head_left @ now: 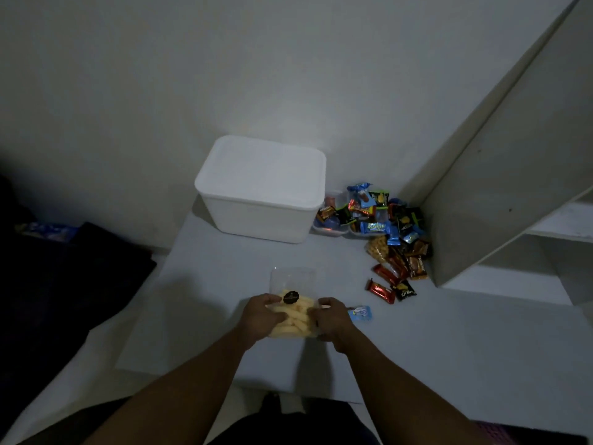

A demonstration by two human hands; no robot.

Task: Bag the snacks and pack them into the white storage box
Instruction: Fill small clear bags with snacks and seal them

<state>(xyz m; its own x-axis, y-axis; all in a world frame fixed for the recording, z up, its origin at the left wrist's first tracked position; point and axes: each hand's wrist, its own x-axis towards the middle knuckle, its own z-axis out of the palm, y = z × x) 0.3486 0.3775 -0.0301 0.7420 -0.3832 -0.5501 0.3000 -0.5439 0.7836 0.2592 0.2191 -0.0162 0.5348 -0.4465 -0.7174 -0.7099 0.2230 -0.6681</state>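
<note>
Hands meet low in the middle of the view, both on a clear plastic bag [296,281] of pale yellow stick snacks. The left hand [261,316] grips the bag's left side, its fingers curled over the front and the thumb up near a round black sticker [291,297]. The right hand [330,319] grips the right side the same way, fingers curled in on the plastic. The snacks fill the lower part of the bag between the two hands, and the upper part stands empty above them. The bag is on or just above a pale flat surface [208,300]; whether it touches cannot be told.

The white storage box [260,207] stands further back on the same surface, well apart from the bag, with its lid [263,168] on. Just right of the box lies a pile of wrapped snacks [388,226] in blue, black, red and orange wrappers, some of them in small clear trays [330,232] just beside the box. Two red bars [380,290] lie at the near edge of the pile. A small blue packet [361,313] lies just beside the right hand. A white shelf unit [513,194] stands right of the pile. Dark cloth [64,277] lies at the left.
</note>
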